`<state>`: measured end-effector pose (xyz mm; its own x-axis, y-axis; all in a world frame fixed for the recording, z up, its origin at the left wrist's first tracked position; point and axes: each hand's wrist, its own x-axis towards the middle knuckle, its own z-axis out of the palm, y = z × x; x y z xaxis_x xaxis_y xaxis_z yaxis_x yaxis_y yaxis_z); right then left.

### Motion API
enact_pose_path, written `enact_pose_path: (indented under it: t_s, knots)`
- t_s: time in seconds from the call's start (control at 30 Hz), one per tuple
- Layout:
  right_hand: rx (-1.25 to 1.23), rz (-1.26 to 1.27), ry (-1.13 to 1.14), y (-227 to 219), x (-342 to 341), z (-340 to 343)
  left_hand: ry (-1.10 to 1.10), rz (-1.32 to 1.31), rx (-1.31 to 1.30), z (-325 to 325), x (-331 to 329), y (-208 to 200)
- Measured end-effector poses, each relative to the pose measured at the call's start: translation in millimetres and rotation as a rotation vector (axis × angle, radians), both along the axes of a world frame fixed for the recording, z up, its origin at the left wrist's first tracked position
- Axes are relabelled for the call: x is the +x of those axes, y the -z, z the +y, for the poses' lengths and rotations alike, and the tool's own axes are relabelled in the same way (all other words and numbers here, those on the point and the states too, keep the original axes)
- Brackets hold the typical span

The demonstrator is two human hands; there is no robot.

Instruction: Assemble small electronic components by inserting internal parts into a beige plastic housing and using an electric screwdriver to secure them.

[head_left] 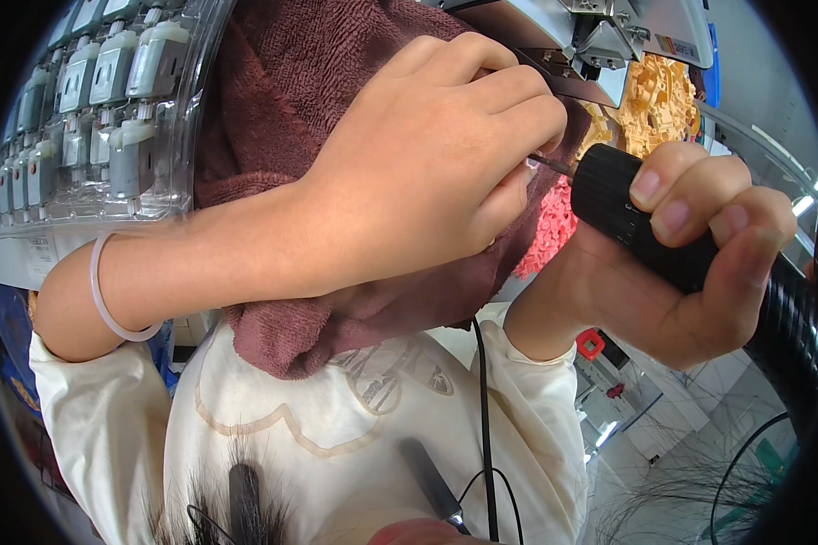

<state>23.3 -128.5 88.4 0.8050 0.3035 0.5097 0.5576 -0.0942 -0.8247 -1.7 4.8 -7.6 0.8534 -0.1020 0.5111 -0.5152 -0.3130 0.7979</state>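
My right hand [691, 245] is wrapped round a black electric screwdriver [609, 195], its thin bit pointing left. The bit's tip reaches the curled fingertips of my left hand [454, 136]. Those fingers are pinched together over the towel, and a small pale bit of something shows at their tips, too hidden to name. Under my left hand and forearm lies a maroon towel [282, 100], bunched and hanging over the near edge.
Left of the towel, a clear plastic tray [186, 136] holds several small metal motors [132, 154]. Yellow plastic parts [654, 100] and pink-red parts [550, 227] lie at right. A metal fixture [600, 41] stands at the back. A black cable [484, 409] hangs down in front of me.
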Motion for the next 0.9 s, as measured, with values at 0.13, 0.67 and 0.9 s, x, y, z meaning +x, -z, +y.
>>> enact_pose_path:
  t_s: [0.13, 0.67, 0.9]
  knots:
    - [0.017, 0.006, -0.008, 3, 0, 3, 0.002, -0.010, -0.011, 0, 1, 3]
    - [0.432, -0.036, 0.098, -6, -20, 6, 0.102, -0.028, 0.151, 13, -13, -24]
    - [0.531, -0.155, -0.027, -54, -39, -63, 0.175, -0.104, 0.492, 12, -35, -34]
